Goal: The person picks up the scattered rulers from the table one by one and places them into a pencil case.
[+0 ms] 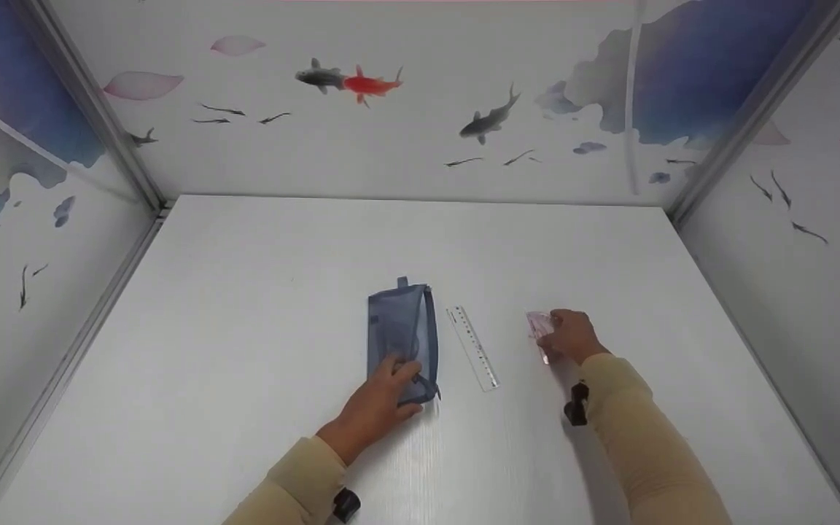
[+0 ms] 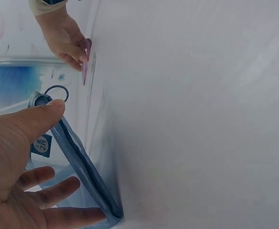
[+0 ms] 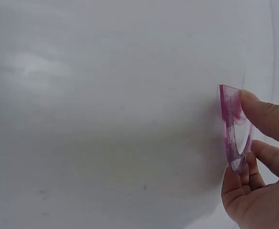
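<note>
My left hand (image 1: 376, 405) holds the near end of a blue mesh zipper pouch (image 1: 392, 321). In the left wrist view the thumb lies against the zipper edge of the pouch (image 2: 75, 148), with spread fingers below. My right hand (image 1: 573, 335) pinches a clear pink protractor (image 1: 539, 328) between thumb and fingers, at the right of the table. The right wrist view shows this protractor (image 3: 229, 124) held on its edge, and its curved cutout is visible. Between the hands a clear ruler (image 1: 473, 348) lies flat, just right of the pouch and touched by neither hand.
A white table (image 1: 245, 262) carries these things. Panels printed with fish and petals stand behind it (image 1: 420, 146) and along both sides. Dark wrist cameras sit under both sleeves, such as the right one (image 1: 577, 405).
</note>
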Action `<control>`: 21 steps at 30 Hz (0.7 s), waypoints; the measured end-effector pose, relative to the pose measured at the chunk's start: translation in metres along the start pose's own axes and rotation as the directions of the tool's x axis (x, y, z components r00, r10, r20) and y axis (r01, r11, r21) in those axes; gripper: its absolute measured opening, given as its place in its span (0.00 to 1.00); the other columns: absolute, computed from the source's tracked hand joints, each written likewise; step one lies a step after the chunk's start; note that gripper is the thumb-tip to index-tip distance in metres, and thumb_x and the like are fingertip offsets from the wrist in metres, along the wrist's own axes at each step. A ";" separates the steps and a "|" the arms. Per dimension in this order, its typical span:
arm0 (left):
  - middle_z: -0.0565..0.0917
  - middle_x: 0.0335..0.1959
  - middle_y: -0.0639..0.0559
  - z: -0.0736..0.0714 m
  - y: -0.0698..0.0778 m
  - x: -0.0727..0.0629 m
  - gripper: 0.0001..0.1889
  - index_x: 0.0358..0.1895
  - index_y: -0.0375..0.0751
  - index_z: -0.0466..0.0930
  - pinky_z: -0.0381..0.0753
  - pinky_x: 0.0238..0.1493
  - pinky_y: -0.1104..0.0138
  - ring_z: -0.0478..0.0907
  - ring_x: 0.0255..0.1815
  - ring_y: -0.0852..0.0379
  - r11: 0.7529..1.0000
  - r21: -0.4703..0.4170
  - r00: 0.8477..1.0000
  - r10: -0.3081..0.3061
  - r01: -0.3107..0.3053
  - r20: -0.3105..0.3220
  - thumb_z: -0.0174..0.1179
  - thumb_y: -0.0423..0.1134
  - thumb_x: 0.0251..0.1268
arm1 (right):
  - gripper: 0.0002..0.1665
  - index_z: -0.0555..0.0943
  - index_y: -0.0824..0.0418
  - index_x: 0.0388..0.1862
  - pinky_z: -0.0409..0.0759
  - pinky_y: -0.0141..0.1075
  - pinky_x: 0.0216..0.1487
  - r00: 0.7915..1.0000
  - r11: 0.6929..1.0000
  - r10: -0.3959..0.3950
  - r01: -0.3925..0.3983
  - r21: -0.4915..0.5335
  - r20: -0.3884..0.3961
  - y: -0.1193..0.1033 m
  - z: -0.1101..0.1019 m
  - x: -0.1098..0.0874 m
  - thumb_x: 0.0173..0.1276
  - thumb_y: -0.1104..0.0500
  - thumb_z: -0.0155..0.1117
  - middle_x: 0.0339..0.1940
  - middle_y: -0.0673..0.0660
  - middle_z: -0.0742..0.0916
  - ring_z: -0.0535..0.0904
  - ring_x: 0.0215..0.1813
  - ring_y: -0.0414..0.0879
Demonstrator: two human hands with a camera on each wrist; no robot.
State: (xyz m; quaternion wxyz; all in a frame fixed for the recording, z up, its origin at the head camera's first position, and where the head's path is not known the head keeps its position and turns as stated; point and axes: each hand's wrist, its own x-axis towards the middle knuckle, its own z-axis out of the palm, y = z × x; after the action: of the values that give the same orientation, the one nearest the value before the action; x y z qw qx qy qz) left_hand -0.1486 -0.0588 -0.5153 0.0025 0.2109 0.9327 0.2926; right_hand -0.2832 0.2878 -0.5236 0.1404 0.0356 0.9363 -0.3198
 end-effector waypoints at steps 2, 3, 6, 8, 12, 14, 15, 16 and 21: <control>0.68 0.60 0.36 0.000 0.000 0.000 0.31 0.64 0.44 0.68 0.81 0.48 0.56 0.78 0.51 0.45 1.000 0.001 1.000 -0.002 0.002 0.003 0.69 0.42 0.57 | 0.40 0.61 0.77 0.69 0.59 0.55 0.70 1.000 0.999 0.007 -0.007 0.031 0.007 -0.001 -0.001 -0.001 0.62 0.65 0.67 0.68 0.75 0.68 0.59 0.71 0.68; 0.68 0.60 0.35 0.000 0.000 0.000 0.32 0.64 0.44 0.68 0.80 0.49 0.56 0.78 0.52 0.45 1.000 0.001 1.000 -0.004 0.004 0.003 0.69 0.42 0.57 | 0.40 0.61 0.77 0.69 0.59 0.55 0.70 1.000 0.999 0.009 -0.009 0.044 0.007 -0.001 -0.002 -0.001 0.61 0.65 0.67 0.68 0.75 0.68 0.59 0.71 0.68; 0.68 0.62 0.35 0.000 0.001 0.000 0.32 0.65 0.45 0.68 0.79 0.52 0.54 0.76 0.56 0.42 1.000 -0.003 1.000 -0.015 0.015 0.010 0.69 0.43 0.57 | 0.40 0.62 0.76 0.68 0.61 0.54 0.69 1.000 0.998 -0.005 0.005 0.069 -0.001 -0.001 -0.002 -0.003 0.60 0.67 0.68 0.66 0.76 0.69 0.61 0.69 0.68; 0.67 0.62 0.34 0.000 0.001 0.000 0.33 0.65 0.45 0.67 0.78 0.54 0.53 0.74 0.59 0.40 1.000 -0.007 1.000 -0.025 0.025 0.014 0.69 0.43 0.57 | 0.40 0.63 0.76 0.67 0.63 0.55 0.68 1.000 0.997 -0.019 0.020 0.072 -0.010 -0.002 -0.002 -0.004 0.59 0.67 0.68 0.64 0.77 0.70 0.64 0.67 0.68; 0.67 0.63 0.34 0.000 0.002 0.000 0.33 0.65 0.45 0.67 0.78 0.54 0.53 0.74 0.59 0.40 1.000 -0.003 1.000 -0.029 0.029 0.012 0.69 0.43 0.57 | 0.39 0.62 0.75 0.68 0.64 0.55 0.67 1.000 0.995 -0.013 0.014 0.098 -0.016 -0.003 -0.001 -0.004 0.59 0.69 0.66 0.63 0.77 0.71 0.66 0.65 0.67; 0.67 0.63 0.34 0.000 0.002 0.000 0.33 0.65 0.45 0.67 0.78 0.54 0.53 0.74 0.59 0.40 1.000 -0.001 1.000 -0.027 0.027 0.009 0.69 0.43 0.57 | 0.39 0.61 0.74 0.69 0.65 0.55 0.66 1.000 0.993 -0.004 0.006 0.115 -0.014 -0.004 0.000 -0.004 0.60 0.69 0.65 0.63 0.76 0.71 0.67 0.64 0.66; 0.67 0.62 0.34 0.000 0.001 0.000 0.33 0.65 0.45 0.67 0.78 0.54 0.53 0.74 0.59 0.40 1.000 0.002 1.000 -0.027 0.027 0.008 0.69 0.43 0.57 | 0.39 0.61 0.73 0.69 0.65 0.54 0.66 1.000 0.992 0.001 0.001 0.124 -0.013 -0.004 0.000 -0.004 0.60 0.70 0.65 0.62 0.75 0.71 0.67 0.64 0.65; 0.67 0.63 0.34 0.000 0.001 0.001 0.33 0.65 0.45 0.67 0.78 0.54 0.53 0.74 0.58 0.40 1.000 0.001 1.000 -0.028 0.028 0.009 0.69 0.43 0.57 | 0.40 0.61 0.73 0.69 0.65 0.54 0.66 1.000 0.992 0.001 0.000 0.129 -0.011 -0.004 0.001 -0.004 0.60 0.70 0.64 0.62 0.75 0.71 0.67 0.63 0.64; 0.67 0.63 0.35 0.000 0.001 0.001 0.33 0.66 0.45 0.67 0.78 0.54 0.54 0.75 0.58 0.41 0.999 0.006 0.999 -0.032 0.032 0.013 0.69 0.43 0.57 | 0.40 0.60 0.71 0.70 0.66 0.54 0.65 1.000 0.987 0.010 -0.007 0.158 -0.017 -0.005 0.001 -0.002 0.58 0.72 0.61 0.61 0.72 0.72 0.68 0.61 0.62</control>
State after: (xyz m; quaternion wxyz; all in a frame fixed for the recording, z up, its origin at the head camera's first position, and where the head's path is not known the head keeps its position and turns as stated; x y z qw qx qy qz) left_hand -0.1488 -0.0575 -0.5150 0.0127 0.1979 0.9368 0.2882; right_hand -0.2812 0.2831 -0.5211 0.1304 0.0533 0.9091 -0.3921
